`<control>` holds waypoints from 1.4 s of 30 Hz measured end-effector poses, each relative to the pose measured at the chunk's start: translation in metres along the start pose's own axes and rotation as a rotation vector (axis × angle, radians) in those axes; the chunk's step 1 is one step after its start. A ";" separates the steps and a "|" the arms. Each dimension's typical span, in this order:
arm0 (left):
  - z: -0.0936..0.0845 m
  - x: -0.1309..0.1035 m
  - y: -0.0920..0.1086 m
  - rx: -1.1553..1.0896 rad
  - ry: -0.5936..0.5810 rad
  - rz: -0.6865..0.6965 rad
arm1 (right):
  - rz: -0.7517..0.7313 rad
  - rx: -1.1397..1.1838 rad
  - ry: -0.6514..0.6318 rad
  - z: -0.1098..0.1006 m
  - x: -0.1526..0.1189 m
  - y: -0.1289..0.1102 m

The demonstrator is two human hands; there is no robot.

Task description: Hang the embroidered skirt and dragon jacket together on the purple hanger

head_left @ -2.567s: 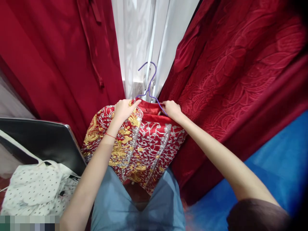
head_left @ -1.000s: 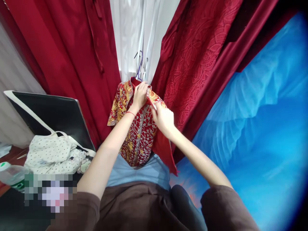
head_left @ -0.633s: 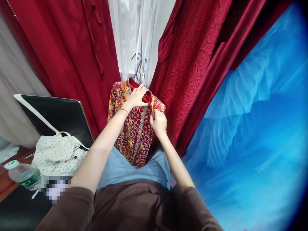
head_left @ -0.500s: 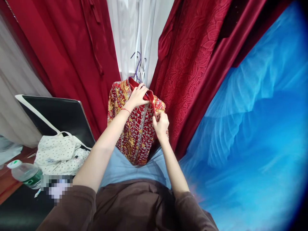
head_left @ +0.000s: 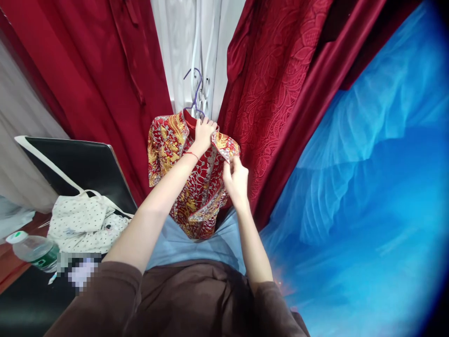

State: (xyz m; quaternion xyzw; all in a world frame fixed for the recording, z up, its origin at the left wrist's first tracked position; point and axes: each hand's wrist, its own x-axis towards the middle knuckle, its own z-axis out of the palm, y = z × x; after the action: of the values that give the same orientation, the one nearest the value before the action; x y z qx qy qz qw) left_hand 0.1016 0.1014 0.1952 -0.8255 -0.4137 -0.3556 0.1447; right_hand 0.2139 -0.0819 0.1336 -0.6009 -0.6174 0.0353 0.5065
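Observation:
A red jacket (head_left: 167,159) with gold and silver embroidery is on a purple hanger (head_left: 198,89), above my lap. My left hand (head_left: 205,135), a red string on its wrist, is closed over the jacket's collar by the hanger's neck; its fingertips are partly hidden behind the cloth. With thumb and fingers, my right hand (head_left: 236,179) pinches the jacket's front edge at the right shoulder side. Below it, a flap of the front hangs turned aside, its silver-trimmed border showing.
Red garments (head_left: 277,93) hang on both sides, before white metal bars (head_left: 205,47). A blue tulle dress (head_left: 358,201) fills the right. At left are a black chair (head_left: 77,164), a dotted cloth bag (head_left: 80,220) and a plastic bottle (head_left: 35,250).
The jacket's right front edge has been drawn open and its lower flap now swings out. My left hand has tilted inward over the collar. The view has shifted slightly.

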 end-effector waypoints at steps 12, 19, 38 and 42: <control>-0.073 0.023 -0.066 0.139 -0.117 0.340 | -0.013 -0.213 -0.158 0.052 -0.026 0.054; -0.071 0.044 -0.068 0.139 -0.154 0.255 | 0.006 -0.168 -0.224 0.047 -0.029 0.055; -0.051 0.049 -0.028 0.033 -0.128 -0.095 | 0.175 -0.203 -0.357 0.135 -0.009 -0.023; -0.052 0.048 -0.020 0.064 -0.138 -0.163 | 0.145 -0.061 -0.265 0.134 -0.007 -0.031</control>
State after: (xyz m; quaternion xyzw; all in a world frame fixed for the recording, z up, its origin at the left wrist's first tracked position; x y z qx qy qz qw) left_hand 0.0808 0.1134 0.2650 -0.8067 -0.4996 -0.2950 0.1128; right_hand 0.1004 -0.0200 0.0848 -0.6492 -0.6344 0.1321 0.3984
